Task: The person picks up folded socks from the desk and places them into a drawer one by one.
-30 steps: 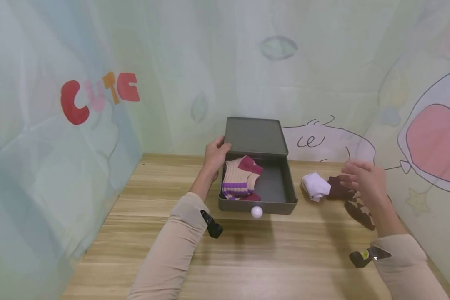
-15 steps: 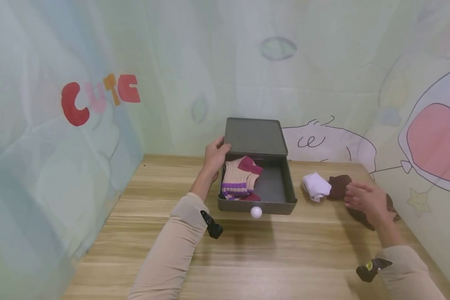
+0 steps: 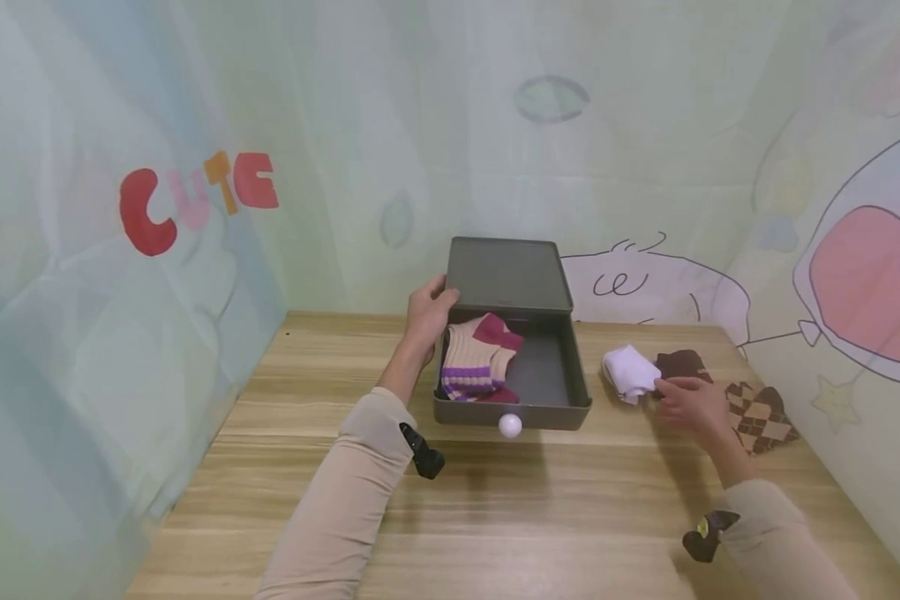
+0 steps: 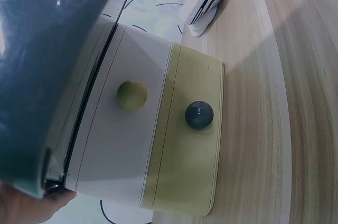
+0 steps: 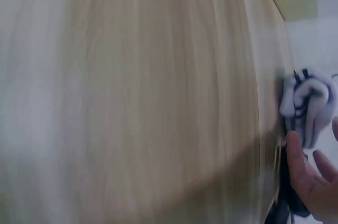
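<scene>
My left hand point(image 3: 429, 312) grips the upper left side of a small chest of drawers point(image 3: 508, 273), its thumb on the top edge. The chest's dark grey top drawer point(image 3: 543, 367) is pulled out. Folded beige, purple and maroon socks point(image 3: 480, 358) lie in the drawer's left half. To the right, my right hand point(image 3: 696, 410) reaches over the table with fingers extended, fingertips right at a balled white sock bundle point(image 3: 630, 372). The right wrist view shows the bundle's dark stripes point(image 5: 309, 100). Dark brown socks point(image 3: 681, 367) lie just behind this hand, and brown argyle socks point(image 3: 761, 417) to its right.
A round white knob point(image 3: 510, 426) sticks out from the drawer's front. Below it, in the left wrist view, are a closed white drawer point(image 4: 119, 129) and a yellow-green one point(image 4: 187, 166). A printed backdrop point(image 3: 345, 167) rises behind the wooden table point(image 3: 495, 525).
My right hand has come down and moved left, from over the brown socks to the white bundle. The argyle socks now show fully. My left hand stays on the chest.
</scene>
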The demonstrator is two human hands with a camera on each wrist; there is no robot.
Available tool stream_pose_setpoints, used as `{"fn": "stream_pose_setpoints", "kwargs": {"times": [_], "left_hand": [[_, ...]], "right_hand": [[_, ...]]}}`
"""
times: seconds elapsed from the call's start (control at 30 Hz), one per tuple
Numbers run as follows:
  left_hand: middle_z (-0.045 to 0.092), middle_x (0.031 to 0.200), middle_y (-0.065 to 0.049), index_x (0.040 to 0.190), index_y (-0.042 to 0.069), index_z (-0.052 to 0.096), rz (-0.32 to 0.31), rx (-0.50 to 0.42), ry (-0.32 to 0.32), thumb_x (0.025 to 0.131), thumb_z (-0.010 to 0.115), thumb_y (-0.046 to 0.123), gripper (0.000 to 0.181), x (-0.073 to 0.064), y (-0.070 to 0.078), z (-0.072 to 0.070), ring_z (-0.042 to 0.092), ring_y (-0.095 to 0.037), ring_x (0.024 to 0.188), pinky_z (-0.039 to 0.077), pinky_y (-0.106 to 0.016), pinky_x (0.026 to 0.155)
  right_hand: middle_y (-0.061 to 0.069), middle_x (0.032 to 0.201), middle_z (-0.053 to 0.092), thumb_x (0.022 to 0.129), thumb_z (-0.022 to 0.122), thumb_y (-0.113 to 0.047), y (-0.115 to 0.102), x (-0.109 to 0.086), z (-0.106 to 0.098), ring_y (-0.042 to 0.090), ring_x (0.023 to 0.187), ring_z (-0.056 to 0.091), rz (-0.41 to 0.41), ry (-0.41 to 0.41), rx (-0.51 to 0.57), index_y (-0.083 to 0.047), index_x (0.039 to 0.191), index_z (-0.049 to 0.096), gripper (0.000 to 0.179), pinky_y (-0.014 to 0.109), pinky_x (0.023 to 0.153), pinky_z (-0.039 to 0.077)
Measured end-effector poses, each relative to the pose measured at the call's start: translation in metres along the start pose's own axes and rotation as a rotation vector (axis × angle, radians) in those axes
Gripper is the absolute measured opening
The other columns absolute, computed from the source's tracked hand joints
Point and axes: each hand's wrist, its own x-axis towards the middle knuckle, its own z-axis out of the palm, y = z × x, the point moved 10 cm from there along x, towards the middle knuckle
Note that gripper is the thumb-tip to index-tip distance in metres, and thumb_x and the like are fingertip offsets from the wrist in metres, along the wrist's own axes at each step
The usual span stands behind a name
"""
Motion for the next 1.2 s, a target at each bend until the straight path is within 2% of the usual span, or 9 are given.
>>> {"fn": "stream_pose_setpoints", "kwargs": {"times": [0.27, 0.4, 0.5, 0.63, 0.7, 0.8, 0.87, 1.03, 1.2], "left_hand": [[0.048, 0.141, -0.004, 0.140, 0.016, 0.043, -0.012, 0.012, 0.008, 0.091, 0.051, 0.025, 0.050, 0.000, -0.001, -0.004, 0.042, -0.020, 0.131, 0.036, -0.037, 0.109], [0.049, 0.140, -0.004, 0.139, 0.017, 0.044, 0.000, 0.014, 0.018, 0.091, 0.051, 0.025, 0.049, -0.001, 0.002, -0.007, 0.043, -0.021, 0.130, 0.037, -0.037, 0.108], [0.049, 0.139, -0.003, 0.139, 0.018, 0.044, -0.004, 0.021, 0.009, 0.092, 0.051, 0.026, 0.049, -0.001, 0.001, -0.005, 0.044, -0.020, 0.129, 0.038, -0.037, 0.108], [0.050, 0.139, -0.003, 0.139, 0.018, 0.044, -0.009, 0.029, 0.000, 0.092, 0.051, 0.026, 0.049, -0.002, 0.000, -0.003, 0.044, -0.020, 0.129, 0.038, -0.036, 0.108], [0.050, 0.138, -0.004, 0.139, 0.018, 0.045, -0.004, 0.030, 0.011, 0.092, 0.051, 0.025, 0.048, -0.002, 0.000, -0.003, 0.044, -0.021, 0.129, 0.037, -0.036, 0.108], [0.050, 0.138, -0.004, 0.139, 0.018, 0.045, 0.001, 0.029, 0.022, 0.092, 0.051, 0.025, 0.048, -0.002, 0.000, -0.004, 0.043, -0.021, 0.130, 0.037, -0.037, 0.109], [0.050, 0.139, -0.004, 0.139, 0.019, 0.045, -0.003, 0.025, 0.022, 0.092, 0.051, 0.025, 0.048, -0.002, -0.001, -0.004, 0.043, -0.021, 0.131, 0.036, -0.037, 0.109], [0.050, 0.139, -0.004, 0.139, 0.018, 0.044, -0.016, 0.008, 0.006, 0.092, 0.052, 0.024, 0.048, -0.002, -0.004, 0.002, 0.044, -0.021, 0.130, 0.037, -0.036, 0.109], [0.046, 0.143, -0.004, 0.142, 0.015, 0.040, -0.026, 0.023, 0.003, 0.092, 0.051, 0.025, 0.052, -0.003, -0.005, 0.004, 0.040, -0.021, 0.133, 0.035, -0.036, 0.110]], "right_hand": [[0.015, 0.078, 0.068, 0.090, 0.059, -0.025, 0.013, 0.007, 0.041, 0.033, 0.084, 0.069, 0.320, -0.030, 0.413, -0.005, 0.113, 0.041, 0.035, 0.047, 0.093, 0.048], [0.014, 0.076, 0.067, 0.092, 0.055, -0.013, 0.015, 0.014, 0.052, 0.027, 0.083, 0.069, 0.374, -0.031, 0.588, -0.009, 0.104, 0.040, 0.020, 0.045, 0.100, 0.043], [0.011, 0.075, 0.066, 0.093, 0.053, -0.011, 0.018, 0.015, 0.054, 0.022, 0.078, 0.068, 0.390, -0.032, 0.619, -0.010, 0.103, 0.042, 0.015, 0.043, 0.098, 0.047], [0.007, 0.074, 0.069, 0.087, 0.063, -0.030, 0.024, 0.011, 0.049, 0.020, 0.082, 0.069, 0.431, 0.047, 0.539, -0.015, 0.106, 0.043, 0.032, 0.043, 0.095, 0.049], [0.014, 0.097, 0.071, 0.082, 0.068, -0.040, 0.024, 0.009, 0.048, 0.023, 0.102, 0.065, 0.442, 0.089, 0.470, -0.018, 0.123, 0.039, 0.055, 0.045, 0.100, 0.045], [0.019, 0.136, 0.049, 0.079, 0.071, -0.042, 0.021, 0.010, 0.051, 0.026, 0.130, 0.045, 0.431, 0.135, 0.364, -0.015, 0.146, 0.012, 0.093, 0.048, 0.109, 0.034], [0.016, 0.149, 0.030, 0.081, 0.070, -0.035, 0.019, 0.012, 0.054, 0.028, 0.137, 0.034, 0.411, 0.156, 0.309, -0.008, 0.149, -0.003, 0.103, 0.048, 0.112, 0.029], [0.013, 0.123, 0.049, 0.076, 0.074, -0.015, 0.019, 0.016, 0.047, 0.023, 0.102, 0.058, 0.343, 0.294, 0.162, 0.004, 0.145, 0.013, 0.095, 0.035, 0.095, 0.047], [0.009, 0.108, 0.047, 0.072, 0.076, -0.014, 0.016, 0.017, 0.045, 0.017, 0.086, 0.051, 0.267, 0.331, 0.041, 0.013, 0.136, 0.029, 0.084, 0.031, 0.080, 0.050]]}}
